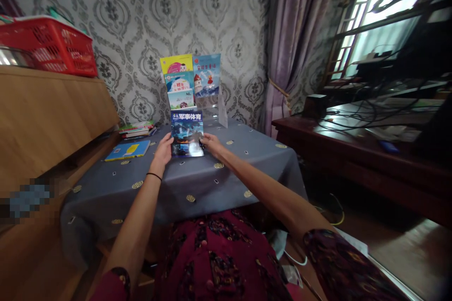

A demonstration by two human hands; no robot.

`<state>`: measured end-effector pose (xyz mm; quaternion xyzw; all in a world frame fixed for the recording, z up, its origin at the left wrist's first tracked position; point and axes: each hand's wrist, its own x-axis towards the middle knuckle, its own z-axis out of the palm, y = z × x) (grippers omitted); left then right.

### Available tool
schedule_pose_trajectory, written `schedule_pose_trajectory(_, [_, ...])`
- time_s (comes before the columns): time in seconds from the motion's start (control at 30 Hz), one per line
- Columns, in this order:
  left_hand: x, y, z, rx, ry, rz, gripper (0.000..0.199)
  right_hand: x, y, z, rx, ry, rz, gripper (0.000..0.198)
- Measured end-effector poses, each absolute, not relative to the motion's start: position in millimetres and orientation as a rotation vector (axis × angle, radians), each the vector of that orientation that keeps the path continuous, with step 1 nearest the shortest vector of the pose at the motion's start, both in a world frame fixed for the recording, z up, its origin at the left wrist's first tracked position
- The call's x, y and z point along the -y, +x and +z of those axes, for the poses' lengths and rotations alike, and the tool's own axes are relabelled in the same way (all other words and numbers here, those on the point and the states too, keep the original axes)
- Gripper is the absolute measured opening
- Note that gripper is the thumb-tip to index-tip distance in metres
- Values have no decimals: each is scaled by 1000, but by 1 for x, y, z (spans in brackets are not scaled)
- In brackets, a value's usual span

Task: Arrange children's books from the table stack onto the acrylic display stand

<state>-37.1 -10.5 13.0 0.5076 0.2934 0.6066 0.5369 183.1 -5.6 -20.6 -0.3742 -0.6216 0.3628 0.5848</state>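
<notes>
Between my two hands a dark blue book [187,134] stands upright, its cover facing me. My left hand [164,148] grips its left edge, and my right hand [212,144] pinches its right edge. Just behind it rises a clear tiered rack [222,110]. In the rack's left column are a yellow book [169,63], a teal book [171,83] and a pale green book [180,99], stacked in steps. A light blue book [207,75] sits at the top of the right column. The dark blue book hides the rack's lower left part.
On the table's left side lie a blue and yellow book [127,150] and a pile of books [137,129]. A grey patterned cloth [205,188] covers the table. A wooden cabinet [49,122] with a red basket [70,49] borders the left; a dark desk with cables [367,117] is at right.
</notes>
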Motion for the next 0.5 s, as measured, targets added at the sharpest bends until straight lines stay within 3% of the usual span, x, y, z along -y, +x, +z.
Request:
schedule_pose_trajectory(0.27, [-2,-40,30,-774,1363,1433,25,-9,181,1,1486,-870,747,24])
schedule_pose_trajectory(0.5, [-7,-44,23,-926,1612,1348,34,11,191,-6,1693,-928,566,27])
